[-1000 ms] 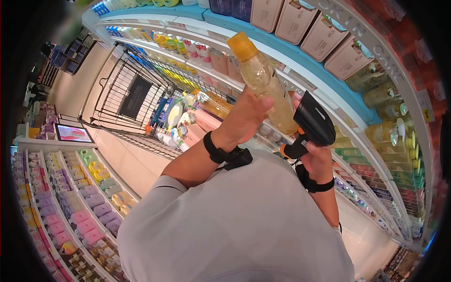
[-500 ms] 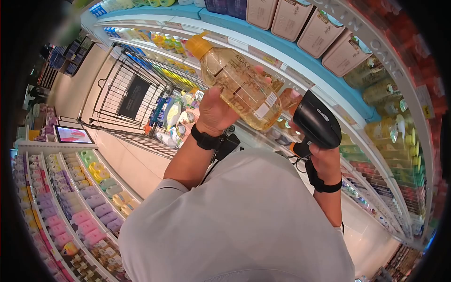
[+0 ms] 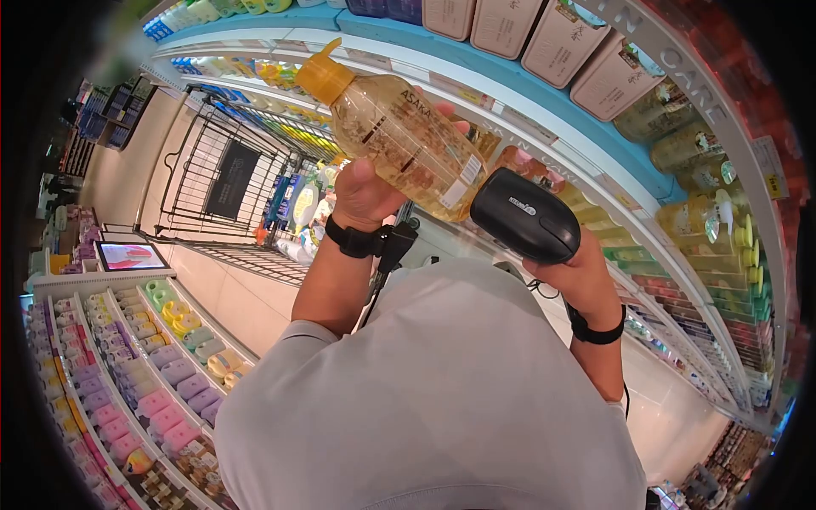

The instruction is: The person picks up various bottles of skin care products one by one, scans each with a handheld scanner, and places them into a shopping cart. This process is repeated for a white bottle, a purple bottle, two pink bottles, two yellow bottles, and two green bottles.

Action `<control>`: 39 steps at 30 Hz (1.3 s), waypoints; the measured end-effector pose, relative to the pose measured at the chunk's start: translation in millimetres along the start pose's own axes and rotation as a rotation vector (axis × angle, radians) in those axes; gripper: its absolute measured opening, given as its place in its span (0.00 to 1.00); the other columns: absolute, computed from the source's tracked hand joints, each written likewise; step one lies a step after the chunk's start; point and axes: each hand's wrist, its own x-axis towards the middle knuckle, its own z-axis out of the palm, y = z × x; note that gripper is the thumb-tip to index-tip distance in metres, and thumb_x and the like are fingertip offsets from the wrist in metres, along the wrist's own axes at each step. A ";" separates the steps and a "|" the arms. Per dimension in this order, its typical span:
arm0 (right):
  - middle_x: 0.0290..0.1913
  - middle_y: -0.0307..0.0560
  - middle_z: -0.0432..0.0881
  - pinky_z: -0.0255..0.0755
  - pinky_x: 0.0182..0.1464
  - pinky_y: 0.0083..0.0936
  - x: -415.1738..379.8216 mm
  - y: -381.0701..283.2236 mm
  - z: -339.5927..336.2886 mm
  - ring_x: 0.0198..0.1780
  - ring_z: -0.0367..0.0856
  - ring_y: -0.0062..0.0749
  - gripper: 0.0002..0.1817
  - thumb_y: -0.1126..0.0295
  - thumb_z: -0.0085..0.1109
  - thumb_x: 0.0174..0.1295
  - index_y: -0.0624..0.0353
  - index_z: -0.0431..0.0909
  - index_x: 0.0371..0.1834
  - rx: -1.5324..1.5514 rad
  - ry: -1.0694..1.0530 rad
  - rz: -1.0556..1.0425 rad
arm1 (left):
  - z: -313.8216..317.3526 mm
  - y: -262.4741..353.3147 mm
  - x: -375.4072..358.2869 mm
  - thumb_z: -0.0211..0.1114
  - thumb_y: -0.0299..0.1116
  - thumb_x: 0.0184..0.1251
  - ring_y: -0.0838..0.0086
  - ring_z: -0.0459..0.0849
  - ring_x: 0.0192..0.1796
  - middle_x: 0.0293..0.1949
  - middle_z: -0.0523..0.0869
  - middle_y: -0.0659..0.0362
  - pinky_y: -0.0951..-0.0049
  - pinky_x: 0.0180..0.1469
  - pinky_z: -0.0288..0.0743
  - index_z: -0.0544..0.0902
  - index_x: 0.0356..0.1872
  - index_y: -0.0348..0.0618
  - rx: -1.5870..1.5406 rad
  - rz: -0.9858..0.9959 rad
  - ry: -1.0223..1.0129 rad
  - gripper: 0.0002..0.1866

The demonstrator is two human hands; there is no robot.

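A clear pump bottle of pale golden liquid, with a yellow pump top, lies tilted in the grip of my left hand. My thumb crosses its near side, and fingertips show behind its far edge. A white barcode label sits near the bottle's base. My right hand is wrapped round the handle of a black barcode scanner, most of the handle being hidden beneath the scanner head. The scanner's front end is right at the bottle's base, by the barcode label. Black straps circle both wrists.
A wire shopping cart holding packaged goods stands ahead on the left. Shelves of bottles curve along the right side. Lower left, another shelf unit carries pastel bottles, with a small display screen at its end.
The scanner has swung left and up to the bottle's base, its head now turned toward the barcode label. My left hand and the bottle have shifted slightly left.
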 end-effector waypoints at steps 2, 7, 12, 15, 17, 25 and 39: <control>0.44 0.37 0.83 0.69 0.52 0.21 0.8 2.8 -2.9 0.45 0.76 0.20 0.26 0.77 0.67 0.48 0.61 0.78 0.55 -0.012 -0.007 0.001 | -1.9 -0.3 0.5 0.78 0.59 0.44 0.43 0.65 0.72 0.69 0.67 0.43 0.40 0.70 0.66 0.58 0.73 0.46 0.000 -0.010 -0.010 0.57; 0.44 0.37 0.83 0.69 0.53 0.21 4.3 1.5 -6.1 0.45 0.76 0.21 0.26 0.76 0.67 0.48 0.61 0.78 0.55 -0.021 -0.012 0.026 | -6.6 1.8 4.5 0.79 0.59 0.43 0.44 0.67 0.71 0.68 0.69 0.44 0.41 0.70 0.66 0.59 0.73 0.47 0.012 -0.038 -0.064 0.57; 0.44 0.37 0.83 0.70 0.52 0.22 8.4 3.6 -5.3 0.44 0.76 0.21 0.25 0.77 0.67 0.47 0.62 0.79 0.54 -0.024 0.010 0.001 | -11.0 1.4 7.1 0.80 0.57 0.43 0.45 0.68 0.71 0.67 0.70 0.45 0.42 0.70 0.66 0.59 0.73 0.47 0.025 -0.063 -0.080 0.57; 0.42 0.37 0.83 0.70 0.50 0.21 10.4 7.5 -6.3 0.43 0.76 0.21 0.24 0.78 0.67 0.47 0.62 0.79 0.52 0.006 0.011 0.012 | -15.3 -0.9 8.7 0.81 0.56 0.43 0.45 0.68 0.70 0.68 0.69 0.45 0.43 0.69 0.67 0.58 0.74 0.47 0.009 -0.061 -0.094 0.57; 0.42 0.36 0.83 0.70 0.50 0.21 12.7 10.7 -5.6 0.42 0.76 0.21 0.23 0.78 0.66 0.47 0.62 0.80 0.51 0.001 0.021 -0.001 | -18.7 -0.8 9.4 0.81 0.55 0.44 0.45 0.68 0.71 0.68 0.69 0.45 0.44 0.69 0.67 0.58 0.74 0.47 0.007 -0.071 -0.097 0.57; 0.41 0.37 0.82 0.70 0.49 0.21 20.3 19.4 -7.4 0.42 0.76 0.21 0.22 0.79 0.66 0.48 0.62 0.80 0.50 0.036 0.008 0.011 | -19.7 -0.3 8.3 0.80 0.51 0.48 0.47 0.68 0.71 0.68 0.69 0.44 0.46 0.69 0.67 0.57 0.74 0.47 0.017 -0.102 -0.060 0.55; 0.78 0.59 0.52 0.43 0.76 0.39 50.9 30.8 3.7 0.78 0.52 0.47 0.43 0.56 0.77 0.42 0.66 0.74 0.63 -0.084 -0.184 -0.390 | 22.1 -19.1 15.4 0.61 0.53 0.71 0.63 0.81 0.60 0.59 0.78 0.51 0.57 0.62 0.77 0.65 0.66 0.43 -0.048 -0.244 0.327 0.32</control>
